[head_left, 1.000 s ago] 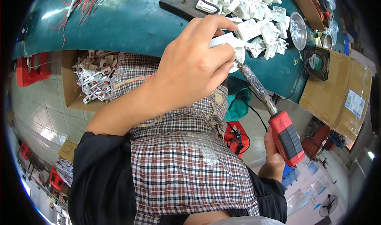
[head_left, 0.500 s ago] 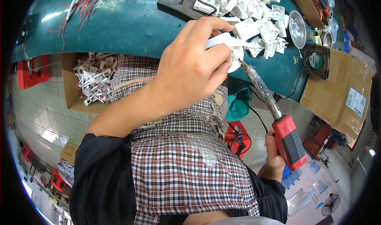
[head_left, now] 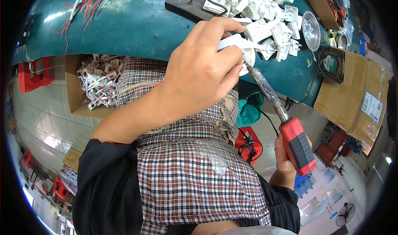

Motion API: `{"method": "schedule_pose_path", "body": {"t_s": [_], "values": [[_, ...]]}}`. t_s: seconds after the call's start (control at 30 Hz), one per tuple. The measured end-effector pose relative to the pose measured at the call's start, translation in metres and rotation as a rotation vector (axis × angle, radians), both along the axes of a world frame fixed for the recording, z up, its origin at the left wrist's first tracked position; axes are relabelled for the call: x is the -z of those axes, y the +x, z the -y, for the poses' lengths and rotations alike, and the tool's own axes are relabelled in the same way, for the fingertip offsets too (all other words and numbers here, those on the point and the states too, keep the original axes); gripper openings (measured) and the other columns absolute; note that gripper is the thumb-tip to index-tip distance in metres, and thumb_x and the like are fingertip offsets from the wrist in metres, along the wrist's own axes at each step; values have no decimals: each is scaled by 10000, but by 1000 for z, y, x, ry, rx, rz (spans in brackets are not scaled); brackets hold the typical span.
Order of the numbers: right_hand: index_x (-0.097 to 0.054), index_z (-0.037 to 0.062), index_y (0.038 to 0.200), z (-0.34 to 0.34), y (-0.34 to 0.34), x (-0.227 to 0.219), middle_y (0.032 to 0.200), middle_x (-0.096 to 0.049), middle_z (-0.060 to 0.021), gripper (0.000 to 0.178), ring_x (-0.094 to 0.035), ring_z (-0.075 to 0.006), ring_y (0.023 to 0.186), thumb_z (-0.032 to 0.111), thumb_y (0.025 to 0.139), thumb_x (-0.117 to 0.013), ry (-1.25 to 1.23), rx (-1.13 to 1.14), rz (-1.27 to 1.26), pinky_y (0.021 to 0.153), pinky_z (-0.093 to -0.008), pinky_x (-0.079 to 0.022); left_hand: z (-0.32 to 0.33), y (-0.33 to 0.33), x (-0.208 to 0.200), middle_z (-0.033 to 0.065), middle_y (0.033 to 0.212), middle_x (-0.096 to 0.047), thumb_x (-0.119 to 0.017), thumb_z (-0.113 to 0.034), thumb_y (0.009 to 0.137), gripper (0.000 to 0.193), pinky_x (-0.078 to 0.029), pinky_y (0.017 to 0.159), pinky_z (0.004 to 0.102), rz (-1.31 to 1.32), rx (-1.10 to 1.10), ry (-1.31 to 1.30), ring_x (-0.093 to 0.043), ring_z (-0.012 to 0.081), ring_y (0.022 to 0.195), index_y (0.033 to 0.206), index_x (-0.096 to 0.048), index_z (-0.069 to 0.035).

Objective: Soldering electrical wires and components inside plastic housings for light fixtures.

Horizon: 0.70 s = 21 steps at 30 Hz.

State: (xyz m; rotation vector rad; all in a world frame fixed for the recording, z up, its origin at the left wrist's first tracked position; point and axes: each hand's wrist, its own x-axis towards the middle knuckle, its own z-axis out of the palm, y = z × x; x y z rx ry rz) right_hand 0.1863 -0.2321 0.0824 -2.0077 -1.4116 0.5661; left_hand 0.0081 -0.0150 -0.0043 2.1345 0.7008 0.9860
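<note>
My left hand (head_left: 205, 63) is closed around a white plastic plug part (head_left: 232, 41), held just over the near edge of the bench. Its fingers hide much of that part. In my right hand (head_left: 284, 158) is a soldering iron (head_left: 300, 147) with a red and black handle. The iron's metal shaft slants up and left, and its tip meets the underside of the white part beside my left fingertips. Whether the tip touches a metal contact there, I cannot tell. Just beyond my left hand lies a heap of similar white plug parts (head_left: 259, 9).
On the green bench (head_left: 137, 32) lie white cables with red wire ends (head_left: 97, 3), a dark metal block (head_left: 182, 5), a round metal dish (head_left: 311, 30) and a small black fan (head_left: 331, 65). A cardboard box (head_left: 71, 83) of finished-looking white pieces stands below, left of my lap.
The soldering iron's handle has shifted slightly up and to the left with my right hand, and its tip sits a little closer in under the white part. My left hand has barely moved.
</note>
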Motion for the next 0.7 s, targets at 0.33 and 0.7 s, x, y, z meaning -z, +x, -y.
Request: {"method": "schedule_pose_path", "body": {"t_s": [0.33,0.7], "values": [[-622,-27,813,7,3,-7,711,-600,-134,202,-603,-270,593,-24,634,-717,-21,-21,55,569,-312,-475,-2,-2,-1,117,1252,-598,-784,-27,689,174,-530,818,384,0,31,-14,-630,312,1016,778,-641,-70],[-678,-15,926,20,0,3,812,-655,-122,158,-649,-284,665,30,778,-706,24,198,59,663,-344,-519,-4,-2,-3,130,1256,-595,-784,-30,699,171,-526,838,394,-2,48,-22,-628,325,1031,789,-644,-64]]}}
